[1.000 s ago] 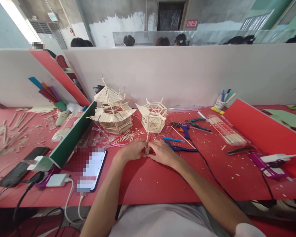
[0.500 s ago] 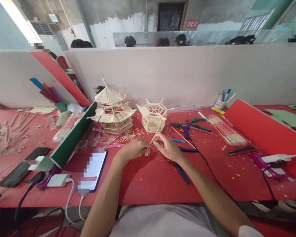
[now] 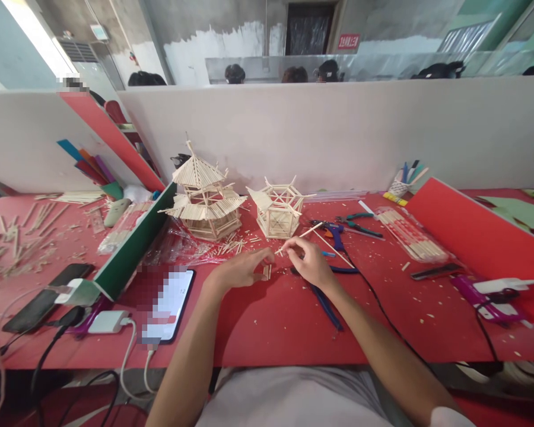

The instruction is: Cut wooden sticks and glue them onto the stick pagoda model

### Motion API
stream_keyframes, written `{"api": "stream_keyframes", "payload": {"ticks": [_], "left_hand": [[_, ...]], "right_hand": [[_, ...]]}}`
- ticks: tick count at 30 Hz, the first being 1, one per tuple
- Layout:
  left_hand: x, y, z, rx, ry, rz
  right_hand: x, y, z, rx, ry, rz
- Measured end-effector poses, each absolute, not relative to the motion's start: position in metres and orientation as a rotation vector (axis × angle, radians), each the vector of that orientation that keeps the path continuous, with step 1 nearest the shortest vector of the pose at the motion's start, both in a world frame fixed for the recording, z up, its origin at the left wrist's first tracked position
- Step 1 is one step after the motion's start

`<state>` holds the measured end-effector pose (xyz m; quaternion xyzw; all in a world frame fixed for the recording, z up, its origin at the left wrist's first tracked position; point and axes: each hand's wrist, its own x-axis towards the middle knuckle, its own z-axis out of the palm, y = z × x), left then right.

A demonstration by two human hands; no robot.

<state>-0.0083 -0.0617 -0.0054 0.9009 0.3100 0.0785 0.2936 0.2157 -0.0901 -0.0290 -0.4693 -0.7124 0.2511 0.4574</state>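
Observation:
My right hand [image 3: 309,263] pinches a thin wooden stick [image 3: 300,236] that slants up to the right, just in front of the small unfinished stick pavilion [image 3: 276,210]. My left hand [image 3: 242,267] rests on the red table [image 3: 271,320] with its fingers curled beside a small bundle of short stick pieces [image 3: 267,271]; whether it grips them is unclear. A taller finished stick pavilion [image 3: 203,198] stands to the left on clear plastic. Blue-handled cutters [image 3: 324,299] lie under my right wrist.
A phone [image 3: 167,305] lies at front left beside a green divider [image 3: 131,249]. A glue gun [image 3: 333,232], pliers [image 3: 358,224] and a bag of sticks [image 3: 407,234] sit to the right. A black cable [image 3: 382,314] crosses the table. A red board [image 3: 476,237] leans at right. People sit behind the partition.
My right hand has drawn away from the left and lifted a stick, swinging it up to the right. The left hand stays by the short pieces, and the cutters have come into view.

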Motion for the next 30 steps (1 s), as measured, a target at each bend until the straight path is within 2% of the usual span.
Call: {"api": "stream_keyframes", "payload": {"ticks": [13,23,30], "left_hand": [[-0.001,-0.058,-0.016,2.576,0.892,0.09],[0.0,-0.057,-0.023,2.653,0.893,0.132],[-0.004,-0.056,-0.02,2.593,0.865,0.319]], "right_hand": [[0.221,-0.086,-0.036,-1.226,-1.839,0.45],[0.217,-0.085,-0.037,-1.167,-1.782,0.636],[0.219,-0.084,-0.035,-1.153,-1.697,0.714]]}}
